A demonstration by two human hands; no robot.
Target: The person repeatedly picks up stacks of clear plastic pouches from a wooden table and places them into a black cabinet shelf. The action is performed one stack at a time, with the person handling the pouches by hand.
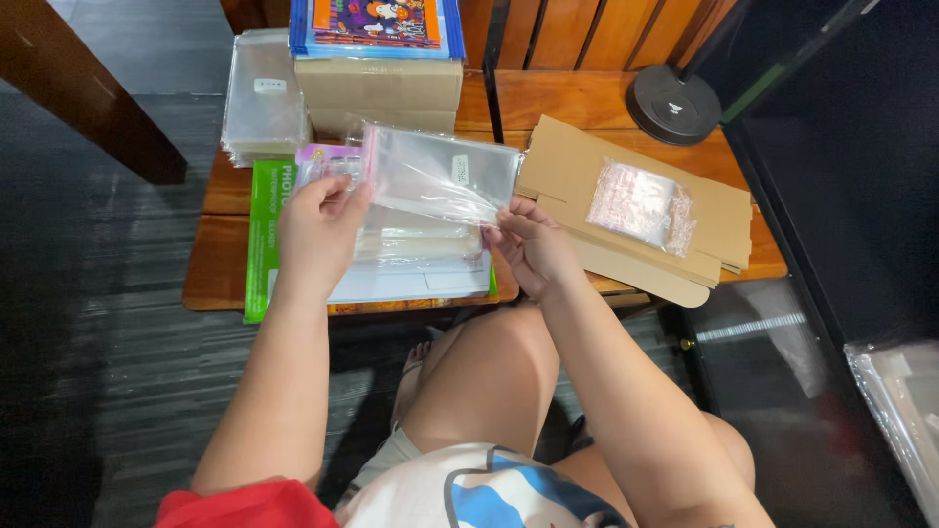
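the left hand (318, 230) and the right hand (533, 244) each pinch one end of a clear plastic sleeve (440, 174), held up over a pile of more sleeves (416, 244) on the low wooden table (220, 264). at 12 o'clock sit two brown boxes (377, 96) under a bright picture pack (377, 24) (one more stack of clear bags (262, 98) is at 11), and at 3 o'clock lies flat cardboard (597, 166) with one small bag (638, 203) on top. the floor (108, 323) is dark grey.
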